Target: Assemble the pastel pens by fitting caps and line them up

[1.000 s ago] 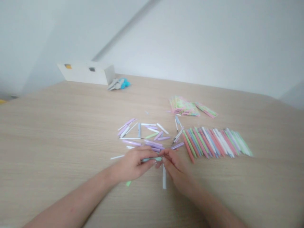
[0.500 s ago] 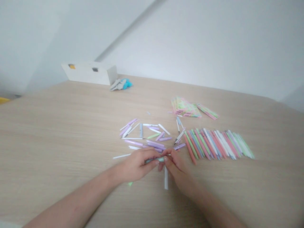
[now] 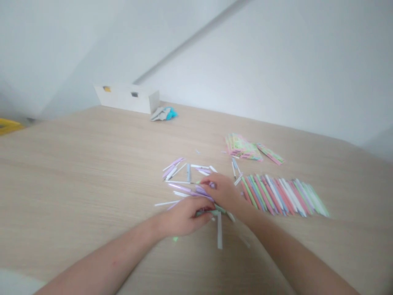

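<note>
Over a beige table (image 3: 92, 172) by a pale wall (image 3: 291, 69), the left hand (image 3: 187, 215) holds a green tube (image 3: 215, 212); right hand (image 3: 225, 191), grip unclear.

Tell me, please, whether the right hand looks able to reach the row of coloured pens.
Probably yes: the right hand is just left of the row of coloured pens, and only a few loose slim pieces lie flat around the gap, nothing tall.
</note>
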Action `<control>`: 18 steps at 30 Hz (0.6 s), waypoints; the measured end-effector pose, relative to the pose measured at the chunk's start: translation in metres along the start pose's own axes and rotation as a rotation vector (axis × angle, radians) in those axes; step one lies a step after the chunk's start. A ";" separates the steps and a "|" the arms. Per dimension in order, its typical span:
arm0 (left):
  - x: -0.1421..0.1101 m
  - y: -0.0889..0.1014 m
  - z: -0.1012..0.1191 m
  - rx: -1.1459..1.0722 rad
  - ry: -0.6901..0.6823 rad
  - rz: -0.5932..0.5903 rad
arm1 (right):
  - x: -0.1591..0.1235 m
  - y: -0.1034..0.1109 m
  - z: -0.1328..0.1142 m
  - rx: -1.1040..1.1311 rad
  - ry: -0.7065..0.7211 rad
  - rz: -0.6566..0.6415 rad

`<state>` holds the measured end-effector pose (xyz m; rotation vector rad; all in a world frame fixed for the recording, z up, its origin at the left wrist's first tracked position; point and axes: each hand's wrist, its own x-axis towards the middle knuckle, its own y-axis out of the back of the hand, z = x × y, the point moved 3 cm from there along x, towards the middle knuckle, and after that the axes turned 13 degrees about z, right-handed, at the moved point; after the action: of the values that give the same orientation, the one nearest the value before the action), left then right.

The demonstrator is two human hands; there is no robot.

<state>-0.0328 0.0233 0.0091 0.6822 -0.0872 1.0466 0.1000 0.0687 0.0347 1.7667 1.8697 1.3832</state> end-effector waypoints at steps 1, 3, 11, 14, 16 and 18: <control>0.000 0.000 0.000 -0.004 0.000 0.004 | 0.009 -0.008 -0.002 -0.068 0.051 -0.033; 0.000 0.001 0.000 -0.007 -0.005 0.013 | 0.024 -0.024 -0.003 -0.201 0.122 -0.124; 0.002 0.005 0.006 0.037 -0.027 0.011 | 0.038 -0.055 0.000 -0.291 0.127 -0.248; 0.002 0.005 0.006 0.053 -0.038 -0.001 | 0.038 -0.058 0.000 -0.282 0.122 -0.249; 0.002 0.005 0.006 0.048 -0.050 0.009 | 0.038 -0.057 0.000 -0.260 0.120 -0.242; 0.002 0.006 0.005 0.035 -0.060 0.030 | 0.037 -0.050 -0.001 -0.228 0.108 -0.222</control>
<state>-0.0359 0.0239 0.0166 0.7463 -0.1319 1.0584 0.0569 0.1092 0.0144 1.3588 1.8118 1.5603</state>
